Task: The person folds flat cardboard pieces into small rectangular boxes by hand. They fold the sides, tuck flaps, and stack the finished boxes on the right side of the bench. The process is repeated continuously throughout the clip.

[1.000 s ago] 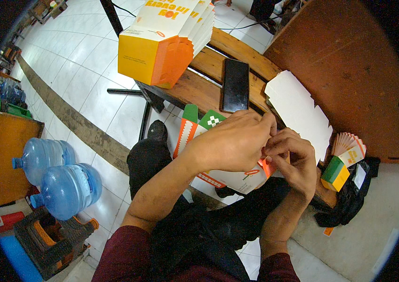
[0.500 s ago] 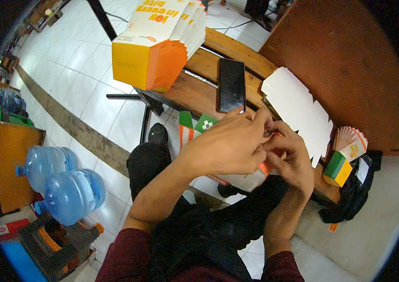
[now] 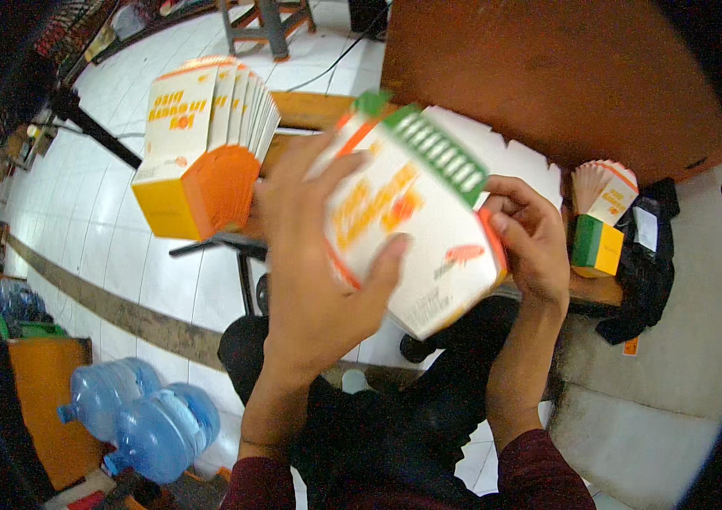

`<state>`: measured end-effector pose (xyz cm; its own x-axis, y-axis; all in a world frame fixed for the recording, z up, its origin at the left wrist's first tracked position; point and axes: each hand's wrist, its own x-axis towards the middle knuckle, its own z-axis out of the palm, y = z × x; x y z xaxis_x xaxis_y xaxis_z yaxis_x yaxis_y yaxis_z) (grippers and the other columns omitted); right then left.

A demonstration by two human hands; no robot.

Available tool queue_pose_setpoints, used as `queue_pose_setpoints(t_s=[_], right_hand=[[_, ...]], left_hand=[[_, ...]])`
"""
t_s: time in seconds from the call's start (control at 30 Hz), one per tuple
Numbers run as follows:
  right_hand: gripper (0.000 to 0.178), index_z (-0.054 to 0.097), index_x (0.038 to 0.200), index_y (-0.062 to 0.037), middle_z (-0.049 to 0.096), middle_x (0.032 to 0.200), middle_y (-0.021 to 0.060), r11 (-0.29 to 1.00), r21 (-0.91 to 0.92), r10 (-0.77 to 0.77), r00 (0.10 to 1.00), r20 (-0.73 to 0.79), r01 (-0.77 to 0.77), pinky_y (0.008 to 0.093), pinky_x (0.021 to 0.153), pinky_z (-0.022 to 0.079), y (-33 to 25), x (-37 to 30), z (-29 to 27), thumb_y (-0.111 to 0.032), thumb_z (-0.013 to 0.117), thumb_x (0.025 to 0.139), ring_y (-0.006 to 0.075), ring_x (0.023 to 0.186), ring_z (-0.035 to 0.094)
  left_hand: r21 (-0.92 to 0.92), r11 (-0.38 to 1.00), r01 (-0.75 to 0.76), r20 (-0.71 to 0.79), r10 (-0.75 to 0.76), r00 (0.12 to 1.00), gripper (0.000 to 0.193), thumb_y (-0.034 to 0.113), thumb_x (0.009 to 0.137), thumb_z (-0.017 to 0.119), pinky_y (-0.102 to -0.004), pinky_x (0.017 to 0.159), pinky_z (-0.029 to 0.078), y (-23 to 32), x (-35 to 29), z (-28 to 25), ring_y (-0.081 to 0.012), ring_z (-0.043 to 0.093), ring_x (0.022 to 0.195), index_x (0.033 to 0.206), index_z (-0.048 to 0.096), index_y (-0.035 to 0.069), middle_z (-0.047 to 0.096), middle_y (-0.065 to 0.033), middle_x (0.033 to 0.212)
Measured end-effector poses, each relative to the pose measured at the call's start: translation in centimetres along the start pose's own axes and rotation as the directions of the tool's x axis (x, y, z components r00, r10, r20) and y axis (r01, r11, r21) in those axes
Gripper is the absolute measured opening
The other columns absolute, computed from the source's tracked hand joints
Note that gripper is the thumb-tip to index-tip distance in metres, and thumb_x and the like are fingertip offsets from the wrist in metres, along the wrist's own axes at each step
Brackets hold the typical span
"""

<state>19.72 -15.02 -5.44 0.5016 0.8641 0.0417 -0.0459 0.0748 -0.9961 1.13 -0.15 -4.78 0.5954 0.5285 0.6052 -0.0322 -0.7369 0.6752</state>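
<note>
White card, blurred, forms the box (image 3: 429,255) we hold tilted above our lap (image 3: 386,450), its face printed orange and yellow, green flaps (image 3: 437,153) at the far end. Our left hand (image 3: 306,263) grips its left side, our right hand (image 3: 538,238) its orange edge (image 3: 490,228). Beyond, a stack (image 3: 178,149) stands on the tabletop (image 3: 301,109).

Left hand (image 3: 317,255) gripping, fingers blurred; right hand (image 3: 536,242) curled, pinching.

Left hand (image 3: 314,263) and right hand (image 3: 535,242) hold a carton (image 3: 432,229) — tilted.
</note>
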Motion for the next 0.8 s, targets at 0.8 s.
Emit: queue_pose_setpoints(t_s=[0.8], right_hand=[[0.048,0.052,0.130,-0.0001,0.056,0.128,0.0128,0.935,0.093,-0.351,0.933,0.081,0.344,0.0390,0.101,0.041,4.1,-2.6,3.7,-0.017,0.065,0.087,0.0249,0.118,0.052]], left_hand=[[-0.500,0.865,-0.046,-0.139,-0.028,0.990,0.106,0.055,0.083,0.066,-0.0408,0.111,0.026,-1.6,-1.3,7.2,-0.0343,0.028,0.136,0.147,0.007,-0.005,0.024,-0.0239,0.143]])
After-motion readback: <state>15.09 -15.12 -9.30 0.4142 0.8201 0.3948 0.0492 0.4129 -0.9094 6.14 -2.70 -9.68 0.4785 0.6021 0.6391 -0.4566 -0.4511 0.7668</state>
